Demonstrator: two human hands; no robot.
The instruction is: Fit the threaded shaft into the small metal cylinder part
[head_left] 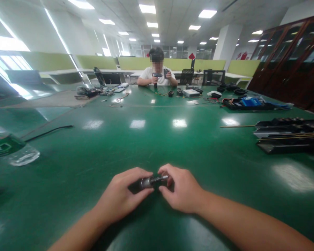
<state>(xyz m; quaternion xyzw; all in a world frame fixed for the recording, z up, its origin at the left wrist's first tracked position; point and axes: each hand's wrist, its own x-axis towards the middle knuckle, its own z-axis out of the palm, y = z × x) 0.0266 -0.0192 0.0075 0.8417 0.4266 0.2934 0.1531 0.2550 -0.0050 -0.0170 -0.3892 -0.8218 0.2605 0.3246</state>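
My left hand [122, 191] is wrapped around a dark cylindrical piece with a metal collar and a coil spring [153, 180], which lies level just above or on the green tabletop. Its spring end points right, and its rear part is hidden in my palm. Curved around that end is my right hand [183, 190], thumb and forefinger apart. The thin metal tip reaches in between its fingers; whether they touch it I cannot tell.
A clear plastic bottle [23, 153] lies at left beside a black cable [51, 132]. Black rail-like parts [288, 144] are at right, a hand at their edge. Across the glossy green table [146, 146], a person [157, 75] holds a power drill amid scattered parts and a black tray [248, 105].
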